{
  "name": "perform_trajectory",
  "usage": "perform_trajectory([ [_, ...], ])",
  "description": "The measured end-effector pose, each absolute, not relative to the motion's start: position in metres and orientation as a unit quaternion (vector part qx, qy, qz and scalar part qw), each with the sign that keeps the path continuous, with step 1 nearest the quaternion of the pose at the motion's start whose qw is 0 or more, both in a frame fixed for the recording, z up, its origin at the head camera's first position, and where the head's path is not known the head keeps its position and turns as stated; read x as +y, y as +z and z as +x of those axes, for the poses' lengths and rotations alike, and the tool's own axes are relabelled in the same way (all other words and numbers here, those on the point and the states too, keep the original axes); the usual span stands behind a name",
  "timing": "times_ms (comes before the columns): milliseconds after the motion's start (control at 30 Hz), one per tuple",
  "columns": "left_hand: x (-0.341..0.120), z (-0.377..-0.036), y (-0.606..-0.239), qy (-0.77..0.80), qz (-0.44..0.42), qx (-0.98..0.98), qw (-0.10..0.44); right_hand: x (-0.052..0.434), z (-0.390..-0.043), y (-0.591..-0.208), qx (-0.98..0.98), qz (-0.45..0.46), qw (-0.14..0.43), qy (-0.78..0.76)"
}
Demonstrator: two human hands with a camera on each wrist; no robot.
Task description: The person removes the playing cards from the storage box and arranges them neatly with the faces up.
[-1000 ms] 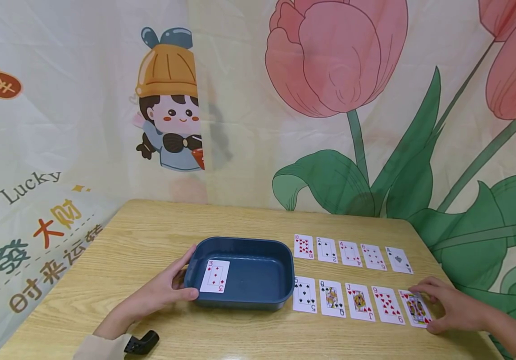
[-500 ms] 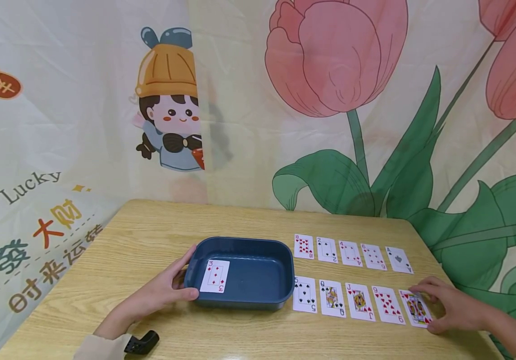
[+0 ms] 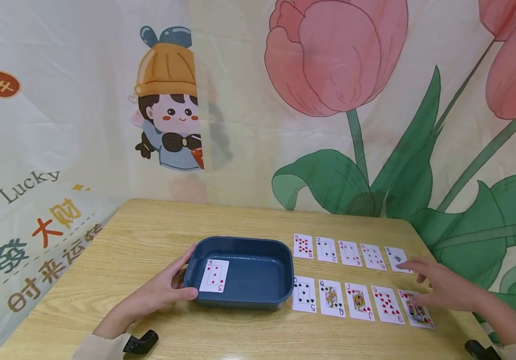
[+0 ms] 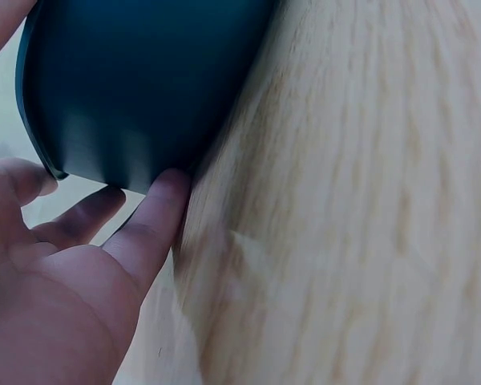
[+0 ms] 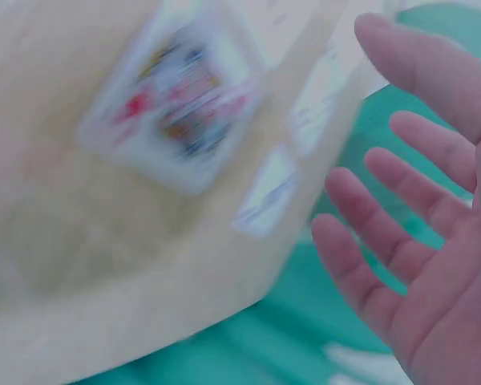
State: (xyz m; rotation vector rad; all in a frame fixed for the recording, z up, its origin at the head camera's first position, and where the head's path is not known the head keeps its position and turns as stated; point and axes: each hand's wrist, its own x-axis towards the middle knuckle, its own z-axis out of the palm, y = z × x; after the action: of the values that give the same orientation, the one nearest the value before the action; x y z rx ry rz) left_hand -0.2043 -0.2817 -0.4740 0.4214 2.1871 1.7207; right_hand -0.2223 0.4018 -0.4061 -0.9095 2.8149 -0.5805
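My left hand [image 3: 163, 287] grips the left end of a dark blue rectangular tray [image 3: 244, 302], thumb at the near corner and fingers behind. In the left wrist view the fingertips [image 4: 170, 188] touch the tray's wall. A three of diamonds [image 3: 214, 276] lies face up inside, toward the left. My right hand [image 3: 451, 287] hovers with spread fingers over the right ends of two card rows, holding nothing. Its index fingertip overlaps the ace of spades [image 3: 394, 254] in the head view. Below its thumb lies a red-suited face card [image 3: 421, 315], blurred in the right wrist view.
The back row also has the ten of hearts [image 3: 303, 246], two of spades [image 3: 327, 249], and red four [image 3: 350, 253] and six [image 3: 372, 257]. In front lie a five [image 3: 304, 294], queen [image 3: 332, 298], jack [image 3: 360, 301] and nine [image 3: 388, 305]. Printed cloth hangs behind the wooden table [image 3: 104, 270].
My right hand has left the red-suited face card and moved back and slightly left toward the ace of spades. That card stays on the table. The left hand and tray keep their places.
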Motion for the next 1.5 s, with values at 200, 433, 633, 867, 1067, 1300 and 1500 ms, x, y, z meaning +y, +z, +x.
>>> perform_trajectory([
  [200, -0.282, -0.203, -0.473, 0.604, 0.144, 0.766, 0.166, 0.334, -0.231, -0.379, 0.941, -0.296, 0.013, -0.163],
  [433, -0.282, -0.203, -0.473, 0.603, 0.163, 0.765, 0.160, 0.247, -0.238, -0.366, 0.936, -0.302, 0.004, -0.181],
  [633, -0.282, -0.204, -0.474, 0.602, 0.157, 0.767, 0.161, 0.186, -0.247, -0.362, 0.924, -0.326, -0.004, -0.199],
  [867, -0.280, -0.204, -0.472, 0.603, 0.149, 0.766, 0.165, 0.122, -0.251, -0.370, 0.906, -0.333, 0.018, -0.260],
  [1067, -0.280, -0.204, -0.472, 0.607, 0.151, 0.763, 0.165, 0.068, -0.252, -0.390, 0.897, -0.332, 0.053, -0.288],
  [1300, -0.280, -0.204, -0.472, 0.597, 0.144, 0.771, 0.165, 0.022, -0.255, -0.418, 0.905, -0.323, 0.070, -0.269],
  [1500, -0.283, -0.204, -0.472, 0.598, 0.152, 0.769, 0.166, -0.004, -0.252, -0.436, 0.917, -0.306, 0.075, -0.245],
])
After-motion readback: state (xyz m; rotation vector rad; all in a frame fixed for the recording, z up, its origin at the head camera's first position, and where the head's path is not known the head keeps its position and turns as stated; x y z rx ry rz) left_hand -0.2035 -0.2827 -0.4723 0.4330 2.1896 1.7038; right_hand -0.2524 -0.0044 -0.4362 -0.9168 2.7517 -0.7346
